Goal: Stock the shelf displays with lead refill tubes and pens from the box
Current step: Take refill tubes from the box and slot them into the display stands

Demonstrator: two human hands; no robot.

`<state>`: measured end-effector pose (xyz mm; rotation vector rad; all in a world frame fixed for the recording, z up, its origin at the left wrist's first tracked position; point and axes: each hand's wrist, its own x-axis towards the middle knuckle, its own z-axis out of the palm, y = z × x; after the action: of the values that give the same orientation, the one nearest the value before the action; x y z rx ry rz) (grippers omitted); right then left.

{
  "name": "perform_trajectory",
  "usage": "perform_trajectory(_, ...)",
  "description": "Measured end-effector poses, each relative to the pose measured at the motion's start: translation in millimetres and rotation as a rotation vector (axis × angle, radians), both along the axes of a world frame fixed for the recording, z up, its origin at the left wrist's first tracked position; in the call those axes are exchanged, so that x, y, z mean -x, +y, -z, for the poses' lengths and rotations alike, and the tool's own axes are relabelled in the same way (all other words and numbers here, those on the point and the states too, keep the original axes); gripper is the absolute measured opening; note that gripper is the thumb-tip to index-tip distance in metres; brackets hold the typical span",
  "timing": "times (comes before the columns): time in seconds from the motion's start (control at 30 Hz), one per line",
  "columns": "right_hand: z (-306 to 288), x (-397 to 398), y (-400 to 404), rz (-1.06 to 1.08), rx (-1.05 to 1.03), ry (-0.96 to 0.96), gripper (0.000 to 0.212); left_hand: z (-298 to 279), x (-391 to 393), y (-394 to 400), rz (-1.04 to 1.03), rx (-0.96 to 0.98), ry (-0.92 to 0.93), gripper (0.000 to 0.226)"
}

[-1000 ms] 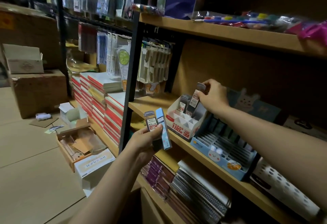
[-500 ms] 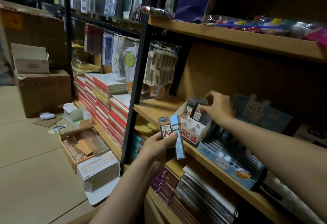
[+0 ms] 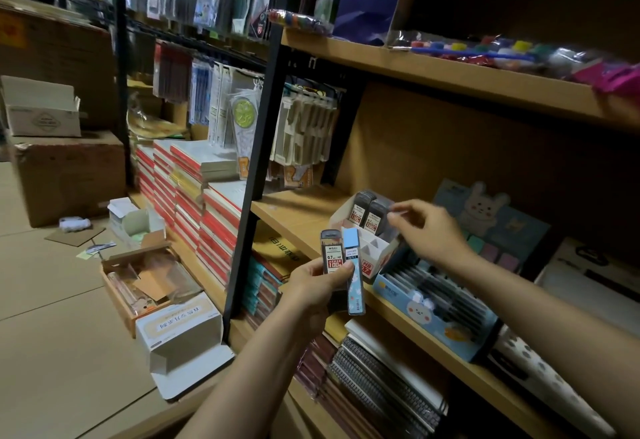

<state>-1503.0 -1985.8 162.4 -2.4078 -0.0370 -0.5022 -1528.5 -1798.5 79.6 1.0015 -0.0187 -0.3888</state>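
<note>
— What are you gripping in your left hand?

— You're pinching two lead refill tubes upright, side by side: a dark tube and a light blue tube, just in front of the wooden shelf.

— And your right hand?

— It's hovering with loosely curled fingers, grasping nothing, just beside the two dark tubes standing in the white display box.

Place: I read this as a stationery shop or its stockroom | Evidence: wooden shelves carrying stacked notebooks, hanging blister packs on pegs, a lead refill display box | Floor: opened cardboard cartons, as I see it
</note>
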Motion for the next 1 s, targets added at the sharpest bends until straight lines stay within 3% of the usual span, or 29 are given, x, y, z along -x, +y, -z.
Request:
perform_trajectory(0.07, 7, 23, 8, -0.133, -0.156, 0.138, 0.028, 0, 4, -7, 0.033, -0.034, -0.044, 0.021)
perform_trajectory(0.13, 15, 41, 14, -0.165, -0.124, 0.154, 0.034, 0, 8, -15, 0.072, -0.063, -0.072, 0.023)
perform_trajectory(0.33, 4, 67, -3, -0.069, -0.142, 0.153, 0.034, 5, 17, -30, 0.181, -0.109, -0.126, 0.019)
perform_trajectory(0.43, -17, 71, -30, 0.024, -0.164, 0.046, 0.036, 6, 16, -36, 0.159, -0.177, -0.102, 0.022)
perform_trajectory(0.57, -36, 73, -70, 0.188, 0.073, -0.172, 0.034, 9, 14, -40, 0.182, -0.216, -0.092, 0.019)
perform_trajectory(0.67, -29, 68, -81, 0.237, 0.182, -0.221, 0.032, 13, 14, -43, 0.193, -0.197, -0.125, 0.018)
perform_trajectory(1.0, 0, 23, -56, 0.148, 0.252, -0.252, 0.027, 14, 8, -37, 0.027, -0.195, -0.096, 0.024)
